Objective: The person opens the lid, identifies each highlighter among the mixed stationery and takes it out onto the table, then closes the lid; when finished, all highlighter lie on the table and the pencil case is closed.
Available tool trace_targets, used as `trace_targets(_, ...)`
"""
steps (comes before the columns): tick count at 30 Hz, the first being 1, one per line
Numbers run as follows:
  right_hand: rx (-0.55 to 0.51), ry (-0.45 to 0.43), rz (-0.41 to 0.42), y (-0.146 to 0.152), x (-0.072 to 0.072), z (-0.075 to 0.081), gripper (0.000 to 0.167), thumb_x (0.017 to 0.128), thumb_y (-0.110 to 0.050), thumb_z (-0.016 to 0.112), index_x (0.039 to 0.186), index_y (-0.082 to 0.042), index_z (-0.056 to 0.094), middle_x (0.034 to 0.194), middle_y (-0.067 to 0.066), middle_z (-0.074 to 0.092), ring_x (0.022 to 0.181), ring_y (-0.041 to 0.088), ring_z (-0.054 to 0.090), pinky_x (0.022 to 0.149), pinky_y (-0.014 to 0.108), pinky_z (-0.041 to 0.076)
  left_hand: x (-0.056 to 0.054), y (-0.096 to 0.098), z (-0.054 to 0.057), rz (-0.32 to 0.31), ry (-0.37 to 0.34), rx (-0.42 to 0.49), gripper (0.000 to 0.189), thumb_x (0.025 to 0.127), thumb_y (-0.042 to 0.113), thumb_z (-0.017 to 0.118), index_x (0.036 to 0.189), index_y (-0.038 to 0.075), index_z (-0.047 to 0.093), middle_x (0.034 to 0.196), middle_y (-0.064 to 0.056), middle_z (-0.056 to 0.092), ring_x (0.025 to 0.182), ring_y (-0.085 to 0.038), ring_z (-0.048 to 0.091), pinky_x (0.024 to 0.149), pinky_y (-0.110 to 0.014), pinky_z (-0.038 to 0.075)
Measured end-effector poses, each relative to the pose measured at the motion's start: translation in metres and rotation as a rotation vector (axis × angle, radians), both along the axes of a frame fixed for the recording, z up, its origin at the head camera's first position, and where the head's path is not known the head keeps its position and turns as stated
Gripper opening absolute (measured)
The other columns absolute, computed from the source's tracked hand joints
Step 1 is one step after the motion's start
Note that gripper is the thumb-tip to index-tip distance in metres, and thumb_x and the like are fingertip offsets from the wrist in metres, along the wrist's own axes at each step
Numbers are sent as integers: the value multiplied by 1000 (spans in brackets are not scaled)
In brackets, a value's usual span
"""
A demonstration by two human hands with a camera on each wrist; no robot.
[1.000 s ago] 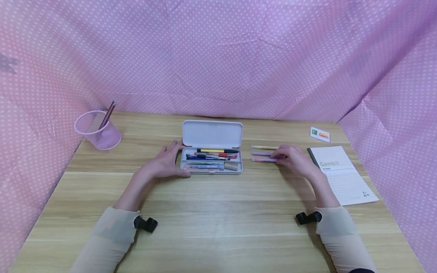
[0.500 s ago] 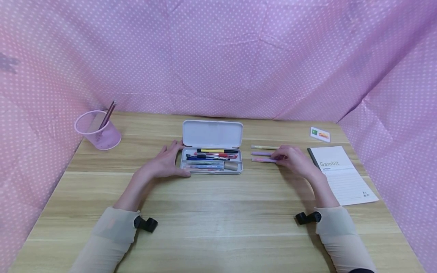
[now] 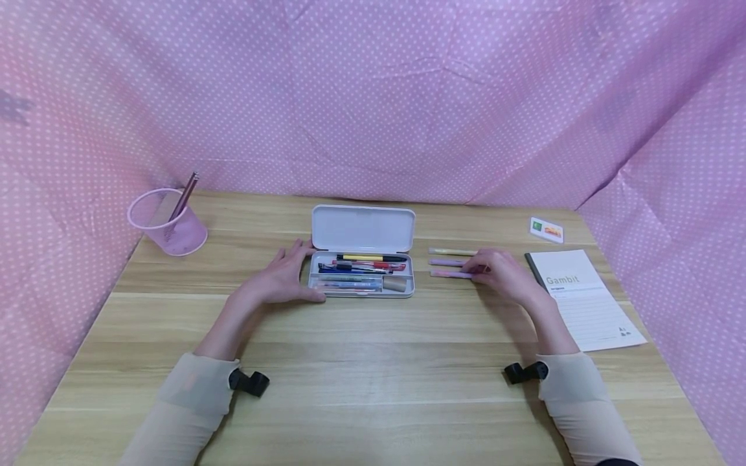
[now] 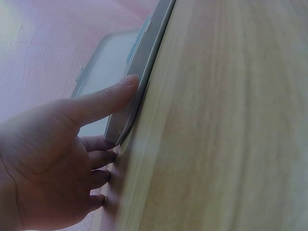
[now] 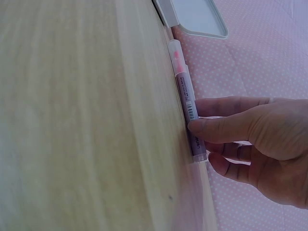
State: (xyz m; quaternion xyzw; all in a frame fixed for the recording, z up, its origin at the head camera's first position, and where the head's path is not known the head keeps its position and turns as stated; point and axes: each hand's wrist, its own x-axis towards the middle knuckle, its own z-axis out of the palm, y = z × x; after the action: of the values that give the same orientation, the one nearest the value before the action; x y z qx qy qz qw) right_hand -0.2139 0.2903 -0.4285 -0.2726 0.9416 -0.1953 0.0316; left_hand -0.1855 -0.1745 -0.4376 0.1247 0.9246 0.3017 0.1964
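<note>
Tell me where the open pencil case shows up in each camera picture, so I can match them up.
Head: near the middle, pencil case with lid raised, left hand at its left end.
Left wrist: top centre, cut off by the upper edge, that hand's thumb on its side.
Right wrist: top edge, right of centre, partly visible, beyond the highlighter.
Shared landmark: pink dotted cloth.

The case (image 3: 362,228) is white, the cloth (image 3: 373,116) polka-dotted pink.
</note>
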Motion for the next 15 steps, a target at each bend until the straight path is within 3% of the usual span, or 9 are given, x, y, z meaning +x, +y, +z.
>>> trace_targets(9,-42,-12,-18,0,0,2,22,82,4,80,101,-7,80,94,9,77,85,22,71,78,43,61,1,0,-1,2,-8,-2,115,76,51,86,163,13,22,173,-22,-2,156,-57,-3,123,-76,6)
trace_targets(15,-87,-11,-56,-9,-1,5,18,87,-2,78,105,-7,79,98,9,78,89,24,72,82,45,62,0,-1,-1,9,-16,-19,118,76,55,85,164,13,18,173,-24,-4,154,-60,-2,120,-79,9)
